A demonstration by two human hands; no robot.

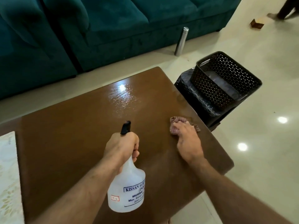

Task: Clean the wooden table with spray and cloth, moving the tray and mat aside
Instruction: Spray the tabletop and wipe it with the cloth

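The brown wooden table (pixel 72 135) fills the middle of the view, with a wet shiny patch (pixel 123 99) toward its far side. My left hand (pixel 121 146) grips the neck of a white spray bottle (pixel 127 189) with a black nozzle (pixel 125 127) aimed at the far side. My right hand (pixel 187 141) rests on a small brownish cloth (pixel 175 126) near the table's right edge, its fingers curled over it. A pale patterned mat (pixel 8 175) lies at the table's left end.
A black perforated basket tray (pixel 226 81) sits on a dark stool (pixel 194 97) just right of the table. A teal sofa (pixel 97 29) stands beyond it. A steel cylinder (pixel 182 41) stands on the tiled floor. A person's leg (pixel 284 10) is at the far right.
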